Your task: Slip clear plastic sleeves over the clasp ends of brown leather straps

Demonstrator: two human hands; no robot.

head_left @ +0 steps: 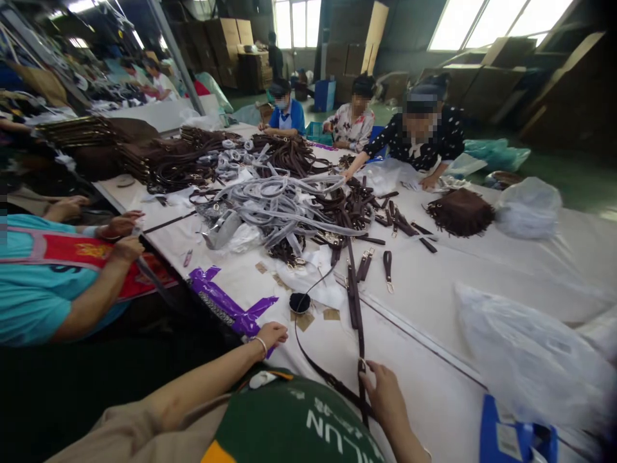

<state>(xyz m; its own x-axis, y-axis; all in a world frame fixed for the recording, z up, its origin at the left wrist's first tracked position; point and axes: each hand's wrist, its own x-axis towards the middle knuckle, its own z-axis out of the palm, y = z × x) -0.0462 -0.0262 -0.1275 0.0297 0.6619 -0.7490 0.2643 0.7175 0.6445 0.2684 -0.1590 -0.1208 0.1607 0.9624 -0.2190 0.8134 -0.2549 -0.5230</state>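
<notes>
My right hand (387, 393) pinches a dark brown strap (361, 334) near a metal ring at the front of the table. The strap runs away from me toward the pile, and another length of it loops along the table edge by my apron. My left hand (272, 335) is closed beside purple tape (236, 308) stuck to the table edge; whatever its fingers hold, if anything, is hidden. Ahead of it stands a small round black container (299, 303) with a thin dark cord over it. Short brown straps with metal clips (388, 270) lie farther off.
Grey-wrapped straps (284, 199) heap up mid-table, with brown straps (289, 154) behind. A fringed brown bag (461, 212) and clear plastic bags (525, 347) lie right. A co-worker in turquoise (48, 283) handles a strap at left; several others work across the table.
</notes>
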